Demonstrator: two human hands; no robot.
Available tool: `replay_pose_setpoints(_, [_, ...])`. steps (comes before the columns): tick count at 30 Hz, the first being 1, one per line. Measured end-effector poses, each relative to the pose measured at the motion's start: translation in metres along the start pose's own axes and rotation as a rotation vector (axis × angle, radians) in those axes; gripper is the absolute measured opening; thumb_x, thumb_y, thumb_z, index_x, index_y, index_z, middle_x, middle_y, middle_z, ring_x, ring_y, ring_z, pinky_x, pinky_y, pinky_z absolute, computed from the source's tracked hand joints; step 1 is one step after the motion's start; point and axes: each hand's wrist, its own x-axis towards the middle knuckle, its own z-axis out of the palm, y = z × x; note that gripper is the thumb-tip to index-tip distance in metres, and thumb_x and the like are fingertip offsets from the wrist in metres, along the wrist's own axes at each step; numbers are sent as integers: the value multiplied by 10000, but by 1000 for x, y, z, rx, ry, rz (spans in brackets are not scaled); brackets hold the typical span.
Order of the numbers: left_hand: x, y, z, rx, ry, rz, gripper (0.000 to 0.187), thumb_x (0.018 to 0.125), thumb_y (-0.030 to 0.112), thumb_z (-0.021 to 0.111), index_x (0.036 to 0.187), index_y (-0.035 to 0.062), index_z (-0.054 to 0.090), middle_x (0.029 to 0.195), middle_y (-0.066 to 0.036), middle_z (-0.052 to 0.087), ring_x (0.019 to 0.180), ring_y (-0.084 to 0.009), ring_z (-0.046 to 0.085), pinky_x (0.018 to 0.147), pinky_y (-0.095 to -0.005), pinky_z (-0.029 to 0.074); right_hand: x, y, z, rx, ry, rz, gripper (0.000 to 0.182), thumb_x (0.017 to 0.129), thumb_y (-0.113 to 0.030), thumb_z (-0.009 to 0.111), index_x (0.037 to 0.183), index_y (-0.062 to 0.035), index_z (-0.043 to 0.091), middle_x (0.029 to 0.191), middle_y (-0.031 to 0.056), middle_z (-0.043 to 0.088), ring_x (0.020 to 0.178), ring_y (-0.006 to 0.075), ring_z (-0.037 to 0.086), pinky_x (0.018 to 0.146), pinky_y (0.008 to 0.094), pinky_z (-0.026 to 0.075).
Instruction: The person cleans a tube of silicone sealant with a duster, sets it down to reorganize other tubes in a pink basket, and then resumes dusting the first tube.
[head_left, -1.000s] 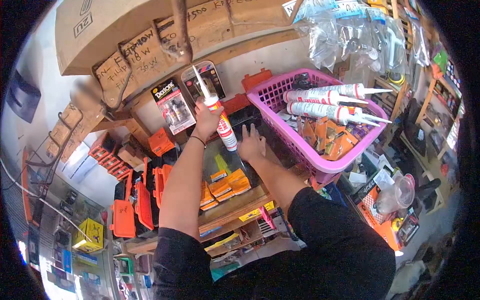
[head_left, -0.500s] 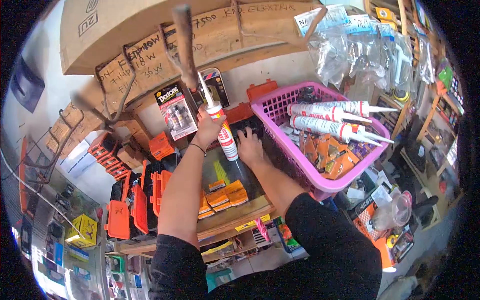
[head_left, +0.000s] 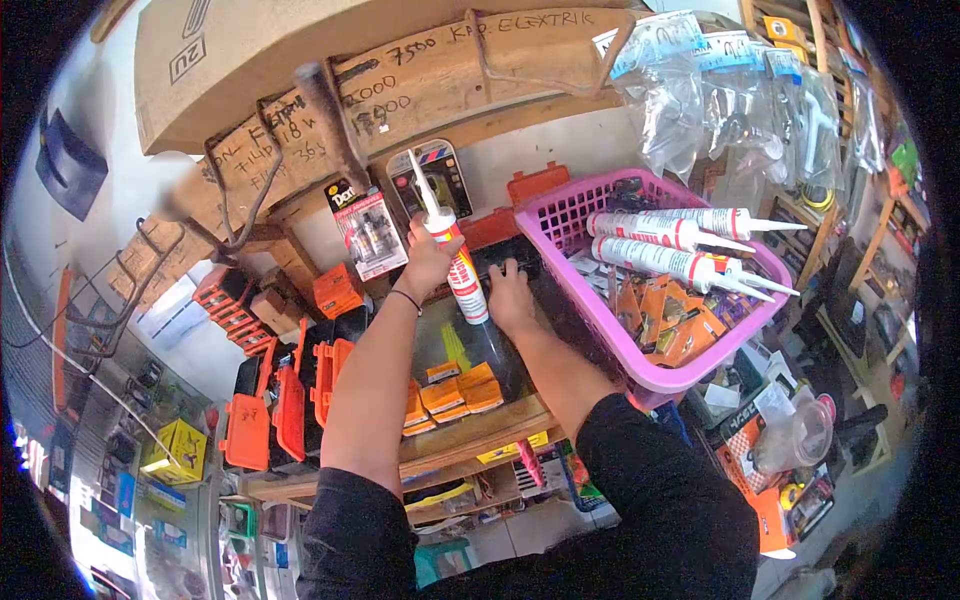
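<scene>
My left hand [head_left: 430, 262] is closed round the upper part of a white-and-red silicone sealant tube [head_left: 466, 285]. The tube stands nearly upright, its white nozzle [head_left: 423, 182] pointing up. To the right, my right hand [head_left: 511, 298] reaches over a dark case [head_left: 518, 252] with an orange lid [head_left: 492, 228]; its fingers are apart and touch or hover at the case's edge. Several more sealant tubes [head_left: 650, 258] lie across a pink basket [head_left: 665, 375] beside that hand. Behind the held tube are a carded Dextone adhesive pack [head_left: 368, 235] and another blister pack [head_left: 432, 172].
Small orange boxes [head_left: 450, 392] sit on the glass counter near my forearms. Black-and-orange cases [head_left: 290, 405] stand at the left. A wooden-handled tool [head_left: 330, 120] hangs in front of the written-on wooden board [head_left: 420, 85]. Plastic bags [head_left: 670, 110] hang at the upper right.
The whole view has shifted slightly, so the scene sits a little lower and further right. My left hand keeps its hold on the sealant tube; my right hand stays by the dark case.
</scene>
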Motion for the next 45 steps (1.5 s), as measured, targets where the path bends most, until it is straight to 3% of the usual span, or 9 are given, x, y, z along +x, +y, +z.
replay_pose_setpoints(8, [-11, 34, -12, 128, -56, -107, 717, 721, 205, 638, 1183, -60, 157, 1127, -298, 385, 1040, -375, 438, 873, -361, 368, -2, 0, -5, 24, 26, -42, 210, 768, -128, 495, 967, -59, 492, 1038, 180, 389, 920, 374, 438, 740, 444, 425])
replay_pose_setpoints(17, [-40, 44, -25, 84, 99, -51, 629, 729, 42, 611, 1170, -56, 173, 1038, -212, 454, 952, -240, 486, 814, -331, 403, -5, 2, -2, 81, 81, -92, 258, 737, -113, 525, 983, -34, 505, 1027, 182, 386, 902, 367, 438, 724, 444, 432])
replay_pose_setpoints(22, [-55, 63, -13, 298, 302, 126, 547, 720, 79, 613, 1123, -50, 266, 1042, -246, 458, 966, -345, 488, 815, -362, 397, -6, 1, -9, 95, 47, -95, 227, 750, -115, 528, 948, -14, 483, 1037, 208, 378, 896, 385, 438, 753, 446, 409])
replay_pose_setpoints(30, [-54, 71, 7, 328, 379, 31, 512, 725, 145, 604, 1097, -16, 291, 958, -264, 505, 872, -411, 518, 758, -412, 418, -5, 0, -11, 34, 26, -56, 248, 741, -190, 548, 944, -57, 501, 1024, 146, 397, 901, 337, 453, 687, 449, 430])
replay_pose_setpoints(33, [-62, 73, 19, 516, 648, -45, 646, 705, 210, 629, 1170, -17, 243, 1115, -270, 368, 1034, -415, 384, 858, -439, 343, -4, 1, -10, 56, 59, -31, 264, 726, -212, 565, 943, -75, 507, 1026, 119, 402, 909, 316, 454, 692, 436, 430])
replay_pose_setpoints(35, [-73, 74, 26, 455, 614, -74, 683, 699, 230, 628, 1186, -28, 225, 1146, -257, 293, 1061, -416, 309, 888, -458, 290, -4, 2, -10, 75, 49, -28, 266, 725, -217, 565, 942, -75, 507, 1030, 112, 403, 914, 311, 454, 696, 435, 428])
replay_pose_setpoints(39, [-88, 66, 38, 677, 715, 205, 604, 701, 188, 600, 1154, -25, 262, 1076, -232, 332, 983, -389, 337, 833, -446, 292, -3, 4, -11, 76, 7, -21, 283, 723, -236, 564, 952, -82, 503, 1034, 94, 409, 925, 299, 453, 702, 431, 427])
replay_pose_setpoints(42, [-98, 75, 51, 820, 651, 677, 383, 682, 129, 571, 1021, 32, 422, 946, -162, 439, 919, -317, 402, 776, -409, 309, -2, 6, -9, 38, 45, -41, 310, 726, -255, 550, 983, -94, 485, 1015, 92, 415, 921, 295, 455, 705, 429, 426])
replay_pose_setpoints(45, [-83, 90, 69, 762, 354, 622, 295, 662, 132, 568, 928, 45, 476, 911, -132, 465, 873, -304, 430, 757, -383, 327, -1, 11, -4, -29, 27, -74, 343, 723, -268, 538, 1017, -107, 465, 998, 94, 415, 905, 290, 456, 686, 428, 423])
